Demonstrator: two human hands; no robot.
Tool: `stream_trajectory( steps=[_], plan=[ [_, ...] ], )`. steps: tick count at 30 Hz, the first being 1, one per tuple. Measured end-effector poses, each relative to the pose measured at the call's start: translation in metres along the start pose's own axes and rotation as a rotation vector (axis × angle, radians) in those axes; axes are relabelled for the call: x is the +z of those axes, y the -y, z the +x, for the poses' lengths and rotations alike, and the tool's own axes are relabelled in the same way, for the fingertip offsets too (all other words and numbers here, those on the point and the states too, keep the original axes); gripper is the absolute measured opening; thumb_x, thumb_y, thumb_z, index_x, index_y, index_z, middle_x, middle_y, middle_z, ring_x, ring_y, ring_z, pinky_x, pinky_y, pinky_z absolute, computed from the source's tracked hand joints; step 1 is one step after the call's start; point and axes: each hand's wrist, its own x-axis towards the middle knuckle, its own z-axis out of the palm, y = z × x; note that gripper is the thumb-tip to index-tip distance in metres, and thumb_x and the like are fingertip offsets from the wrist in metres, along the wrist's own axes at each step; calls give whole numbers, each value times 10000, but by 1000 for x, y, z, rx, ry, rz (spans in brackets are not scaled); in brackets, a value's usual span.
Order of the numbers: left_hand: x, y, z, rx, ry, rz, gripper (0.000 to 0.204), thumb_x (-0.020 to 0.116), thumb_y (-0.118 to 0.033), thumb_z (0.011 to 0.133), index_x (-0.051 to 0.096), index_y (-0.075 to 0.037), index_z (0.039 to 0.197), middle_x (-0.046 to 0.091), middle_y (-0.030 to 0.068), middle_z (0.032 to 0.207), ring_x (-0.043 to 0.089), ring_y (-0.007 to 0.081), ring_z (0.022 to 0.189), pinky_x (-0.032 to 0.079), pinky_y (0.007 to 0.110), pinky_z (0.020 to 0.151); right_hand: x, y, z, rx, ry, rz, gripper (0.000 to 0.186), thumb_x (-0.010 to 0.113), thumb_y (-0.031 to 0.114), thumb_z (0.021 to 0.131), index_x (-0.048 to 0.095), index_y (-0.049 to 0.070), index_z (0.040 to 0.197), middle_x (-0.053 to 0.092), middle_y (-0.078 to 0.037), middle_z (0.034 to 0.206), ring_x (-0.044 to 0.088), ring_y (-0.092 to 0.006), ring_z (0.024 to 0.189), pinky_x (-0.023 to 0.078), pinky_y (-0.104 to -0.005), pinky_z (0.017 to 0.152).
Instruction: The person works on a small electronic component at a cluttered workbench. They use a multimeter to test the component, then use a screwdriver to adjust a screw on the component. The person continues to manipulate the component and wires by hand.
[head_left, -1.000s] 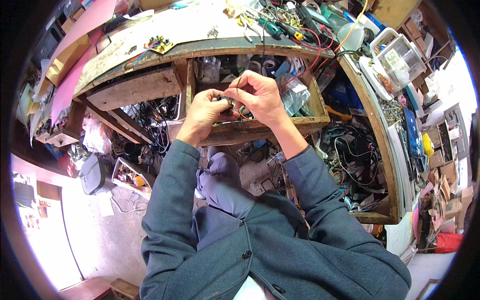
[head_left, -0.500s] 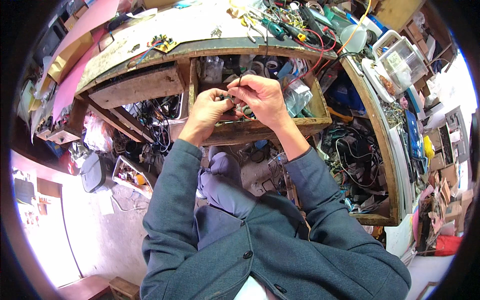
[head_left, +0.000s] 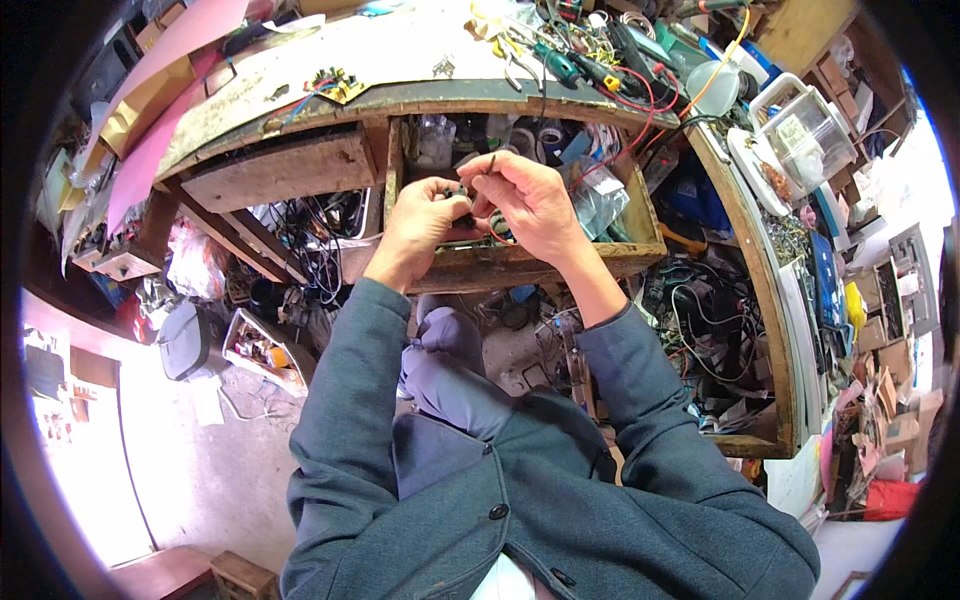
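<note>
Over the open wooden drawer [head_left: 535,263], my left hand [head_left: 422,222] is closed, with thumb and forefinger pinching a small dark part [head_left: 460,192] mostly hidden by the fingers. Right beside it, my right hand [head_left: 535,208] is closed in a pinch on a thin dark rod [head_left: 491,163], whose tip sticks up above the fingers. I cannot make out what kind of rod it is. An orange-red wire [head_left: 500,238] curves below the right fingers. Both hands' fingertips nearly meet.
On the bench top [head_left: 230,95] lie a small yellow circuit board [head_left: 335,88], pliers [head_left: 515,65] and a green-handled screwdriver [head_left: 556,63]. Plastic bags [head_left: 600,197] and tape rolls fill the drawer. Tangled cables [head_left: 710,320] crowd the right compartment. A clear container [head_left: 805,135] stands at right.
Both hands stay together over the drawer with small finger shifts. The rod in my right hand stands a little more upright. The whole view has shifted slightly.
</note>
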Motion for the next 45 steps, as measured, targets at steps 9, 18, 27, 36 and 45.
stream_trajectory(
  steps=[9,18,27,36,45],
  plan=[
    [-5,8,2,25,21,19,179,624,-68,948,579,28,1093,685,113,965,713,202,801,620,325,735,3,-3,-6,-189,-108,-261,56,670,2,905,708,-25,935,686,-40,776,639,-71,658,512,-219,579],
    [-8,10,6,30,25,26,178,631,-92,954,576,22,1080,687,106,964,703,190,813,622,335,733,9,-13,-6,-194,-182,-271,100,757,56,838,711,-1,905,676,-83,769,645,-111,620,515,-254,520],
    [-3,6,5,79,-27,-33,212,578,-78,956,509,27,1128,607,125,1040,692,225,853,622,362,741,-3,-3,-2,-227,-153,-422,67,759,48,839,732,26,896,654,-35,807,599,-81,660,485,-222,599],
    [0,8,4,126,-108,-3,251,567,-81,956,488,33,1164,598,103,1046,664,189,855,605,353,782,-14,18,-1,-119,-46,-569,163,773,124,773,665,31,852,655,-108,693,671,-237,680,506,-351,595],
    [-6,17,4,273,-105,35,319,621,-17,924,504,31,1217,622,89,1110,623,149,971,563,314,874,-13,37,-6,-275,150,-1179,148,726,147,796,619,59,850,628,-109,776,665,-314,723,531,-410,619]
  ],
)
